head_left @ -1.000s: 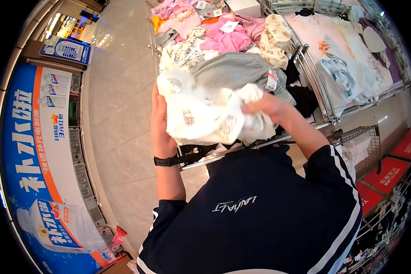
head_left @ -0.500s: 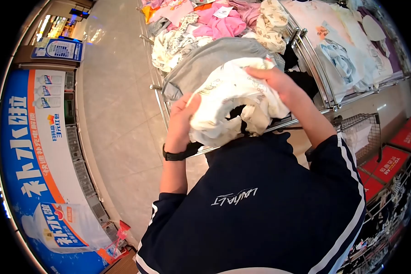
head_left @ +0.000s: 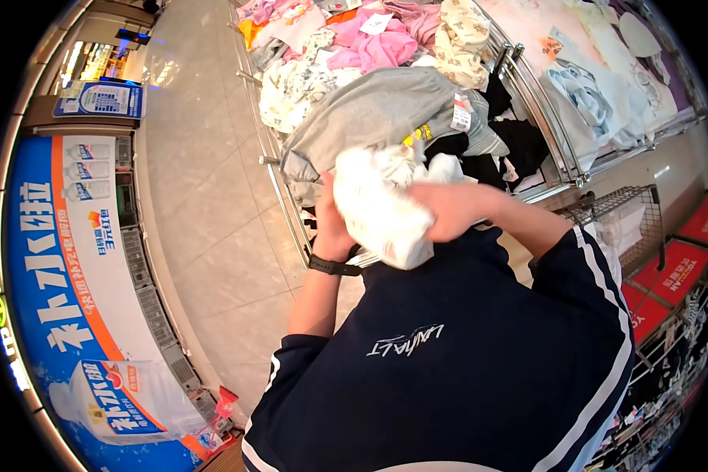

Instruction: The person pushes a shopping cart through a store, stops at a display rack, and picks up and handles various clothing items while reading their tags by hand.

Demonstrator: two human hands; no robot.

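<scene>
In the head view, the left hand (head_left: 334, 230) grips the white cloth (head_left: 376, 206) at centre, below the grey garment (head_left: 362, 110), seemingly mid-bunching, while the right hand's (head_left: 456, 211) finger state is too blurred to tell; loose folds call for firm support.

My left hand (head_left: 334, 224) and right hand (head_left: 452, 211) hold a bunched white garment (head_left: 381, 208), motion-blurred. Grey garment (head_left: 370, 106) lies beyond it; pink clothes (head_left: 374, 47) farther back.
</scene>
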